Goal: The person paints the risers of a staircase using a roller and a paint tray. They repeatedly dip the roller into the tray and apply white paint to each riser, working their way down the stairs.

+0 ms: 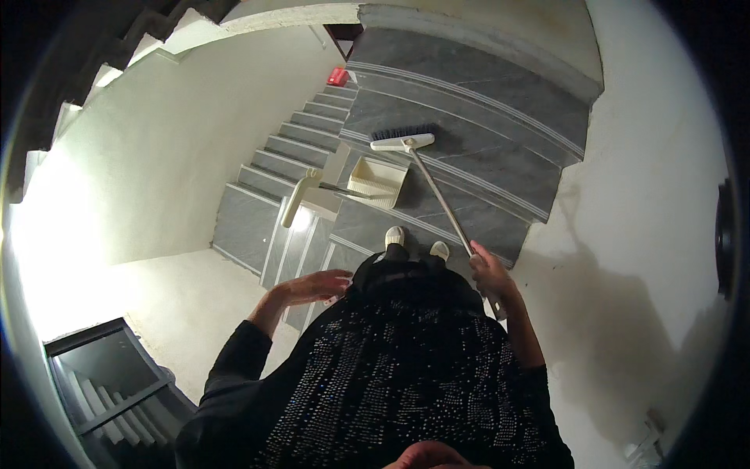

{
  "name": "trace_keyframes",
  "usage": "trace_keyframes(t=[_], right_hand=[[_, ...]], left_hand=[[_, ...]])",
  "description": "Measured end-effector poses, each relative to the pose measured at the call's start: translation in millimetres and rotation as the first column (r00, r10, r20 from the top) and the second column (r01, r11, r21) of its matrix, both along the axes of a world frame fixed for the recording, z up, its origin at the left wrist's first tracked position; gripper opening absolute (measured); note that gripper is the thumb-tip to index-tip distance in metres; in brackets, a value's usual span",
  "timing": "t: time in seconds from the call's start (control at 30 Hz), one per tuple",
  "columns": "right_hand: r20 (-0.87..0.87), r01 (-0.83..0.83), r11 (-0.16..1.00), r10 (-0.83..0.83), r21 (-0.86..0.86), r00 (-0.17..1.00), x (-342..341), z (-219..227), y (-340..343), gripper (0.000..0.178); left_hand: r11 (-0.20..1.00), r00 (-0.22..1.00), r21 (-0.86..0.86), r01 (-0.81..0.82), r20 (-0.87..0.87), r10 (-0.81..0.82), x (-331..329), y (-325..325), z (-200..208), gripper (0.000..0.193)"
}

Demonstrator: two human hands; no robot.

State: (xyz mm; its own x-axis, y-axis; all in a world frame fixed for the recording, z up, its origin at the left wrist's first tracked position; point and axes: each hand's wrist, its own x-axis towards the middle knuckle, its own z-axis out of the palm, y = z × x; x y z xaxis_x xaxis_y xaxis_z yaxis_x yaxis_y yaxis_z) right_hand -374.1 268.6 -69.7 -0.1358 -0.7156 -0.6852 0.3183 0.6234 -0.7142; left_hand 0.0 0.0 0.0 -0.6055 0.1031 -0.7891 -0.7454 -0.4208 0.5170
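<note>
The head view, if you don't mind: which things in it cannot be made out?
- Head view: part of the broom handle, hidden by the right hand around it.
- Head view: the black object at far right, cut off by the dark fisheye rim.
- Head view: the red item near the stairs, too small to identify.

Shiny metal broom handle (437, 195) — rough bristles (402, 132), matt plastic dustpan (383, 173), smooth stone-like steps (469, 70)

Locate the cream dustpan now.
In the head view, the dustpan is above centre, left of the broom handle in the right hand, just beyond the shoes.
</note>
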Motion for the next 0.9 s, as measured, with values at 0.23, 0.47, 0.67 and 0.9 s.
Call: trace_keyframes(t=[0.23,0.47,0.67,0.9], right_hand=[[-0.156,-0.071,0.995,0.082,0.075,0.984,-4.8,23.4,-14.5,0.059],[-0.11,-0.056,0.997,0.061,0.055,0.992,-13.2,74.5,-48.4,0.056],[-0.21,-0.164,0.985,0.172,0.056,0.962,-4.4,31.5,-159.8,0.057],[-0.132,-0.231,0.962,0.251,0.147,0.959,1.6,9.6,-157.5,0.06]], left_hand=[[0.863,0.967,-0.466,-0.196,-0.237,0.092,4.1,44.3,-60.9,0.04],[0.315,0.984,-0.932,-0.177,-0.164,0.069,-3.0,34.0,0.8,0.031],[-0.295,0.984,-0.954,-0.049,-0.096,0.148,-48.6,-64.3,31.2,0.063],[0.145,0.974,-0.989,-0.003,0.03,0.225,-76.5,-128.5,-36.1,0.037]])
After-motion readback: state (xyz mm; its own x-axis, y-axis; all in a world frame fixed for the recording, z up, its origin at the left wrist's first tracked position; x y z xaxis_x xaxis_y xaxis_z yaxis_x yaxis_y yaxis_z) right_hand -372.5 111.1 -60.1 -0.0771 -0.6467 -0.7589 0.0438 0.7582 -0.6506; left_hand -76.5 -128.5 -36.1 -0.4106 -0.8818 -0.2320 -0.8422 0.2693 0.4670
